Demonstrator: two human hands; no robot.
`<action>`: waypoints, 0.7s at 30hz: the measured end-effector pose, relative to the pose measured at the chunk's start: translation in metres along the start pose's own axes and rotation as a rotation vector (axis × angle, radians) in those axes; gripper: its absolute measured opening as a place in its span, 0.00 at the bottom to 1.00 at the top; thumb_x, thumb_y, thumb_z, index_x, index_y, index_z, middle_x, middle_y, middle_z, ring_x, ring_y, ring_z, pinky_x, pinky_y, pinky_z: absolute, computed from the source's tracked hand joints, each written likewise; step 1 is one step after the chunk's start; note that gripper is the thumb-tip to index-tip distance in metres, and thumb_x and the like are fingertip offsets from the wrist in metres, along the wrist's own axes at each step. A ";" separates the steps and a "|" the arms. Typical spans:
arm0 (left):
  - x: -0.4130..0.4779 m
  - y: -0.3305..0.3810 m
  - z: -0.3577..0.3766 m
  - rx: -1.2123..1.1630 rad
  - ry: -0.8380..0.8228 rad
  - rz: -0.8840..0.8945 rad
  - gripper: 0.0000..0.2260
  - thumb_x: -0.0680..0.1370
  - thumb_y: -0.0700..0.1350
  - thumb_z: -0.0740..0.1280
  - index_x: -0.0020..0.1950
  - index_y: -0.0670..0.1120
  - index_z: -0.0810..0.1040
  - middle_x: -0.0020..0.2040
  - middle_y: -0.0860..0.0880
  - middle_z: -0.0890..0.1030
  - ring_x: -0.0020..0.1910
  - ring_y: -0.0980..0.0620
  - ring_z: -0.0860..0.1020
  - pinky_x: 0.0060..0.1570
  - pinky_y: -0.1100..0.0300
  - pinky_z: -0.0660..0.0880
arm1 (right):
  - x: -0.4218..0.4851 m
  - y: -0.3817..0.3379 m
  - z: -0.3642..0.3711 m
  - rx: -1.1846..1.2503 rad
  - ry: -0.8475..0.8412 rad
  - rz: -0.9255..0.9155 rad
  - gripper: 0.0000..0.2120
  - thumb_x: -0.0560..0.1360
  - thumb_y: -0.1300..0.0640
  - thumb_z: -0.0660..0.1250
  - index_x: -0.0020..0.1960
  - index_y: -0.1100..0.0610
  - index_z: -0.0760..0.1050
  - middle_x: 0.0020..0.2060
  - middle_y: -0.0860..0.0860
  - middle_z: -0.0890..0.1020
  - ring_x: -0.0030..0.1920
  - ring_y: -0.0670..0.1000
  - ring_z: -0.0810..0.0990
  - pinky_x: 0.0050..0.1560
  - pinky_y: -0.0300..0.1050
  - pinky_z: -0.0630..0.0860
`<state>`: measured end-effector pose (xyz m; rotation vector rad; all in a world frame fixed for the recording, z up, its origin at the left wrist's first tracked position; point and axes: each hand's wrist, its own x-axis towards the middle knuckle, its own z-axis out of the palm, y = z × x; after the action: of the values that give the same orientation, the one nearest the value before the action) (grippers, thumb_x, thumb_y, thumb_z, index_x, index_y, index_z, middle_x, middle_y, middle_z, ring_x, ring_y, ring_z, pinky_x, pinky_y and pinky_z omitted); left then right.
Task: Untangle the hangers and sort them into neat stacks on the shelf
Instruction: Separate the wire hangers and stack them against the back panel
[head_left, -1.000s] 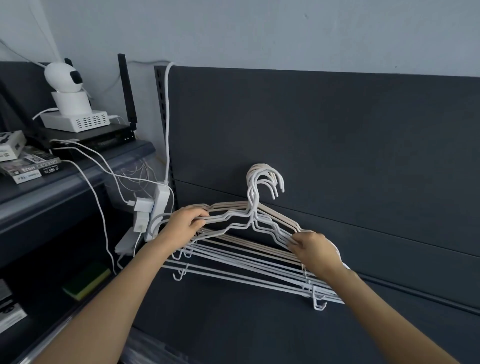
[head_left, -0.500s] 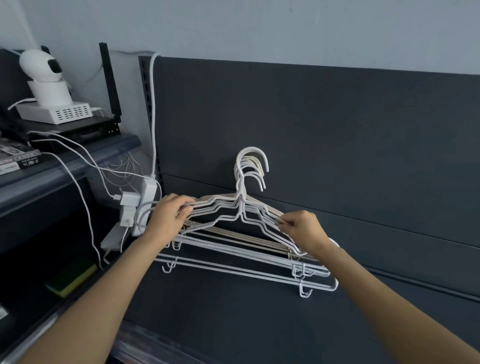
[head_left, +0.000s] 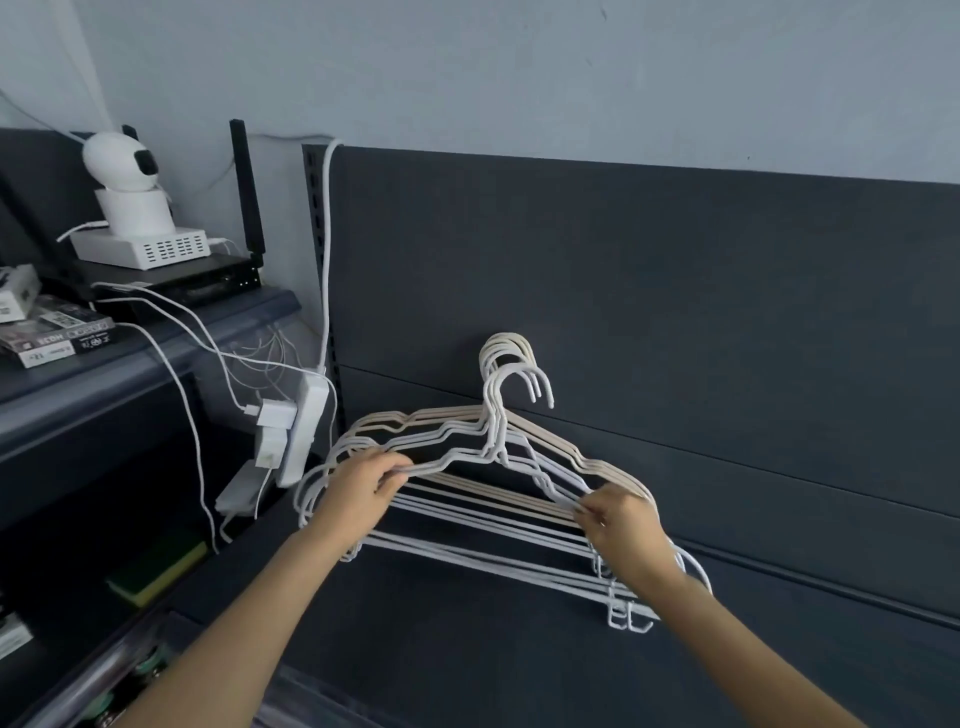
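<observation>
hangers (head_left: 467, 452) held crosswise, hooks (head_left: 511, 364) pointing up

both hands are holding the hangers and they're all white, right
Not quite. The left hand and right hand do hold the hangers, but not all are white: the head view shows several beige hangers at the back.

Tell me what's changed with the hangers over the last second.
The right hand went from a full grip on the right shoulders to pinching white wire. The hooks of the white hangers dropped apart from those of the beige hangers. The left hand still holds the left shoulders; nothing is stacked yet.
</observation>
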<state>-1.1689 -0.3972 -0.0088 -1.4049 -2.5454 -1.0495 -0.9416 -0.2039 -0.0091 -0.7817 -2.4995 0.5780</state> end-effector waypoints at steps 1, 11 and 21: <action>0.001 -0.002 0.004 -0.010 -0.007 -0.007 0.10 0.76 0.40 0.64 0.56 0.46 0.78 0.49 0.50 0.78 0.50 0.52 0.76 0.53 0.56 0.74 | -0.001 0.000 0.004 -0.041 0.048 -0.018 0.11 0.73 0.63 0.65 0.32 0.62 0.76 0.33 0.53 0.74 0.36 0.53 0.73 0.38 0.43 0.69; 0.003 -0.015 0.026 0.212 0.022 -0.086 0.24 0.74 0.47 0.66 0.69 0.44 0.65 0.67 0.45 0.67 0.68 0.47 0.65 0.69 0.53 0.62 | 0.000 0.006 0.039 -0.500 0.184 -0.056 0.26 0.49 0.62 0.79 0.47 0.58 0.79 0.39 0.52 0.81 0.34 0.52 0.80 0.32 0.44 0.78; 0.024 0.001 0.050 0.291 0.083 0.025 0.05 0.71 0.34 0.68 0.43 0.42 0.78 0.37 0.45 0.80 0.36 0.46 0.79 0.32 0.56 0.72 | 0.019 -0.004 0.060 -0.475 0.268 -0.106 0.25 0.54 0.63 0.78 0.50 0.58 0.77 0.45 0.54 0.82 0.41 0.54 0.82 0.42 0.47 0.80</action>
<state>-1.1690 -0.3507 -0.0381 -1.2835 -2.4896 -0.6816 -0.9890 -0.2106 -0.0500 -0.8209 -2.4263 -0.1611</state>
